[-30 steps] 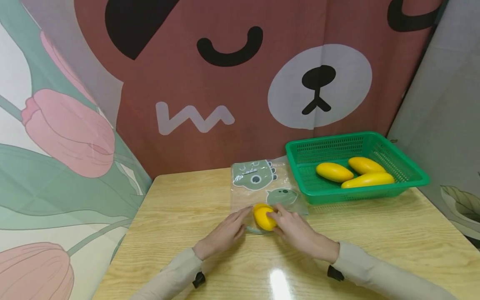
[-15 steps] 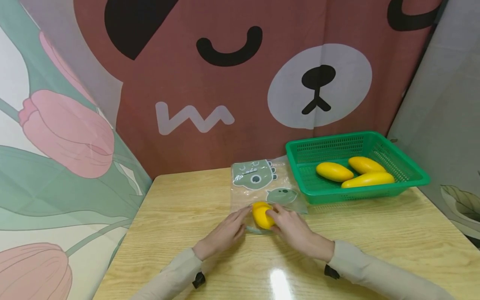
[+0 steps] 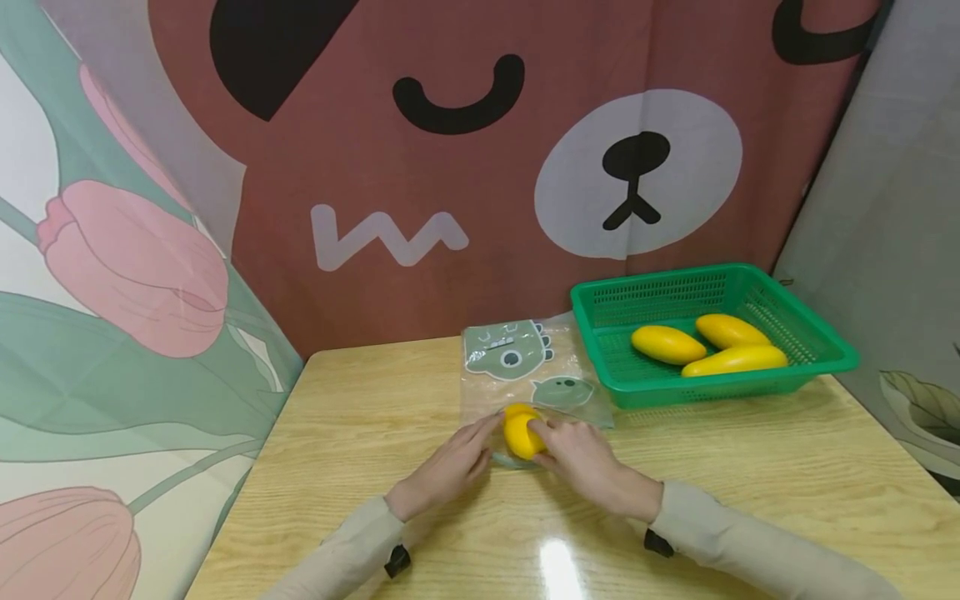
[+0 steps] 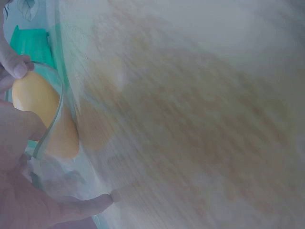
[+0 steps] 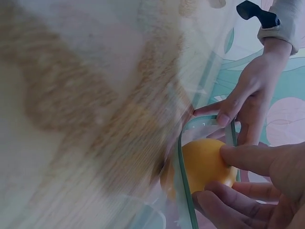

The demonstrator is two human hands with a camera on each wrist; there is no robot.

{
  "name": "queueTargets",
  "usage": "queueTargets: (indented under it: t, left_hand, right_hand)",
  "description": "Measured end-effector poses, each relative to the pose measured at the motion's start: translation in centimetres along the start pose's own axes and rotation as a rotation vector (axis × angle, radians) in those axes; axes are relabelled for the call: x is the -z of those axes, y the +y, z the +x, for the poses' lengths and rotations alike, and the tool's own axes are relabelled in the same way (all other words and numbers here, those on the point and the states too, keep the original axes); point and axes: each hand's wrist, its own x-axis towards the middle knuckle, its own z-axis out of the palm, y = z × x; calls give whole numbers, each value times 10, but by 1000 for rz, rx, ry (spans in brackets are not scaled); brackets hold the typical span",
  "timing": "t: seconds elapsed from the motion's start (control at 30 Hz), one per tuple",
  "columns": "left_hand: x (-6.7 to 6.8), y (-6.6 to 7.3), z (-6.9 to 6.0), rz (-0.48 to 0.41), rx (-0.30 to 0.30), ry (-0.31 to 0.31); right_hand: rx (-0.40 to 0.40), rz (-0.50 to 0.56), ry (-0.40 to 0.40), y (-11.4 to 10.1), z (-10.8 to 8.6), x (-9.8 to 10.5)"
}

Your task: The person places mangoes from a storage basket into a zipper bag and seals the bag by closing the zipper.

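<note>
A yellow mango (image 3: 522, 432) sits at the mouth of a clear zip bag (image 3: 480, 400) with green cartoon prints, which lies flat on the table. My right hand (image 3: 588, 467) grips the mango between thumb and fingers. In the right wrist view the mango (image 5: 205, 162) is partly inside the bag's parted green-edged opening (image 5: 183, 176). My left hand (image 3: 450, 467) holds the left side of the opening; its thumb and fingers are at the rim in the right wrist view. One finger of the left hand (image 4: 28, 195) reaches down to the tabletop.
A green plastic basket (image 3: 622, 392) stands behind and right of the bag, with three yellow mangoes (image 3: 667, 344) in it. The wooden table (image 3: 360, 400) ends at a printed curtain (image 3: 375, 308) at the back. Another patterned curtain hangs on the left.
My right hand and the mango have shifted slightly left, further toward the bag's opening. The left hand has stayed in place.
</note>
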Motion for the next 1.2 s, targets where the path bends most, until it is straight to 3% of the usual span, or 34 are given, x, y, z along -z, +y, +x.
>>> queueTargets:
  t: [1.2]
  left_hand:
    - [1, -1, -2, 12, -27, 25]
  right_hand:
    - [-34, 17, -25, -3, 11, -4]
